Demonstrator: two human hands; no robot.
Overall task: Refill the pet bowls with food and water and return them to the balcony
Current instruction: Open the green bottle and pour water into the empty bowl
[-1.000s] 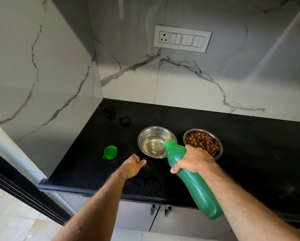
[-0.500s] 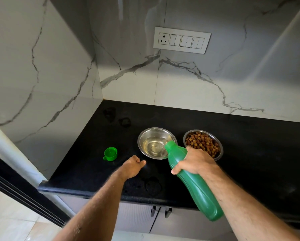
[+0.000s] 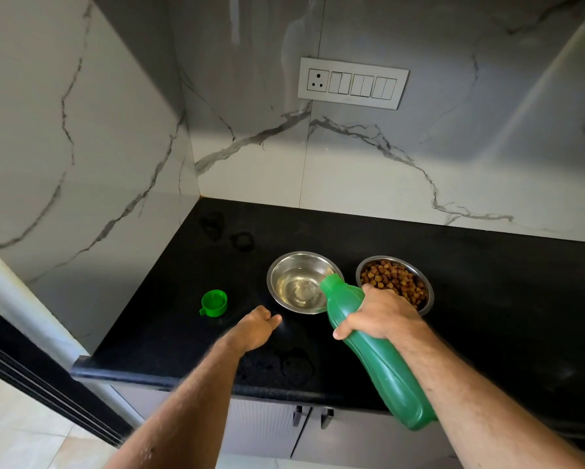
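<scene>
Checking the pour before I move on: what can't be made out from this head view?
- Water stream: green bottle mouth hides it over the water bowl.
- Bottle's fill level: opaque plastic.
- Food bowl near rim: behind right hand.
- Left hand fingertips: curled under, against the counter.
- Balcony: out of frame.

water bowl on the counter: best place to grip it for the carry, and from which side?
Grip the water bowl by its rolled rim, at the left edge, coming from above and the left. It sits upright holding water, so a level rim grip is probably safest. The bottle in the right hand covers the right edge; the free left hand is nearest the left.
</scene>
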